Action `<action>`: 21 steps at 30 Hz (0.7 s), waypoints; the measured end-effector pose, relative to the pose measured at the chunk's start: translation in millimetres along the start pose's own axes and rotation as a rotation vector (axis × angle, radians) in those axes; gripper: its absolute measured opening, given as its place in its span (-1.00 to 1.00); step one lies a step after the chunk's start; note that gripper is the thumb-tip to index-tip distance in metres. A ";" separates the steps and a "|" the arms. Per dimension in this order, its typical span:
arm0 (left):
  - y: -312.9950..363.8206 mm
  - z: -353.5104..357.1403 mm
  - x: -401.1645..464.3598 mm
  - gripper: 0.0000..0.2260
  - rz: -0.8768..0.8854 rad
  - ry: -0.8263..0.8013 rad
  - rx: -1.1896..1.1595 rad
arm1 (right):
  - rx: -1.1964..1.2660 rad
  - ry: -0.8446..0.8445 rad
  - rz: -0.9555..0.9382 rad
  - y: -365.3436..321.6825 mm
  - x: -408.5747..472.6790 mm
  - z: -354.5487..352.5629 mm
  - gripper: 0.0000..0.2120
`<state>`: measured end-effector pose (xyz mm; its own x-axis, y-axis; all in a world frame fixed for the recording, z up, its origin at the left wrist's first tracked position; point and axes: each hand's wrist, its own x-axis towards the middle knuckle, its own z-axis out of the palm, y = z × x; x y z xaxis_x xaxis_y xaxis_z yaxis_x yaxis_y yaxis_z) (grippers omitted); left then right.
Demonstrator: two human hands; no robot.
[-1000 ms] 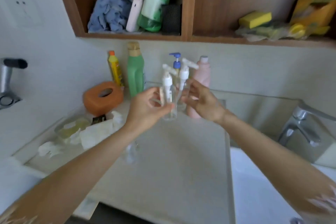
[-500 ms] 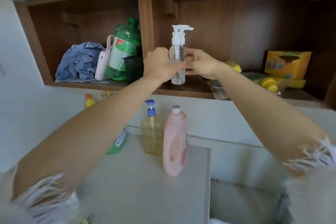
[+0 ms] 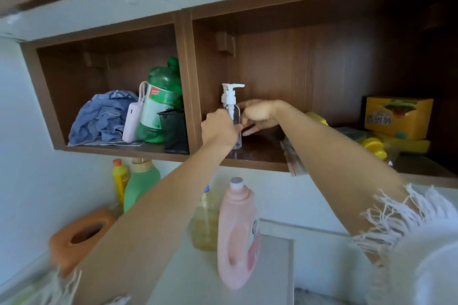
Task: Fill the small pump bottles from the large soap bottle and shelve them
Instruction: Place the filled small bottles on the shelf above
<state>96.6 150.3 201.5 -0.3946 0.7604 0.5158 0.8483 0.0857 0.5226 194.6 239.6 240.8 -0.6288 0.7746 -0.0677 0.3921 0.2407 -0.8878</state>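
Two hands meet at the clear pump bottle (image 3: 235, 116), which stands upright on the floor of the wooden shelf (image 3: 255, 163), in its right compartment just beside the central divider. Left hand (image 3: 219, 129) grasps the bottle body with curled fingers. Right hand (image 3: 260, 115) is on the bottle's far side, fingers loosely bent; whether it grips cannot be told. Below the shelf, a pink bottle (image 3: 238, 235) and a yellow soap bottle (image 3: 205, 220) stand on the counter (image 3: 198, 277).
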 end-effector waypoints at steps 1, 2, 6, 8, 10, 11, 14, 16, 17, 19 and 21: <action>-0.7 -0.1 0.1 -0.64 0.005 0.006 0.007 | 0.039 0.006 0.000 -1.1 2.2 0.6 -0.49; -1.6 -0.1 0.1 -0.65 0.005 0.011 0.004 | 0.083 0.013 -0.002 -2.1 4.6 1.7 -0.53; -2.9 -6.5 1.6 -0.67 -0.006 0.005 0.002 | 0.189 0.039 -0.025 -4.9 15.0 4.4 -0.67; -2.4 -9.1 2.0 -0.70 -0.014 0.011 0.009 | 0.141 0.051 -0.009 -3.9 18.3 4.1 -0.75; -1.4 -11.6 3.6 -0.72 -0.027 0.023 0.024 | 0.079 0.060 0.010 -4.1 21.5 2.9 -0.75; -1.5 -11.8 4.5 -0.71 -0.029 0.027 0.039 | 0.049 0.066 0.010 -3.8 22.5 2.5 -0.74; 0.0 -8.2 5.7 -0.66 -0.023 0.038 0.121 | -0.077 0.091 0.005 0.0 21.2 -1.8 -0.52; -0.1 -4.5 5.5 -0.67 -0.012 0.037 0.183 | -0.120 0.093 0.006 3.2 21.0 -0.5 -0.32; -0.2 -2.9 5.8 -0.67 -0.009 0.034 0.197 | -0.129 0.105 -0.004 4.5 21.8 0.7 -0.29; -0.4 -1.6 7.0 -0.67 -0.011 0.023 0.219 | -0.143 0.125 -0.024 5.6 24.2 3.6 -0.33; -0.6 -0.9 9.4 -0.69 -0.010 0.014 0.258 | -0.146 0.145 -0.027 6.4 27.8 4.0 -0.42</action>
<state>92.1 156.8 206.6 -0.4067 0.7499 0.5218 0.9056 0.2556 0.3385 177.0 260.3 231.4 -0.5415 0.8401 0.0312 0.4759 0.3369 -0.8124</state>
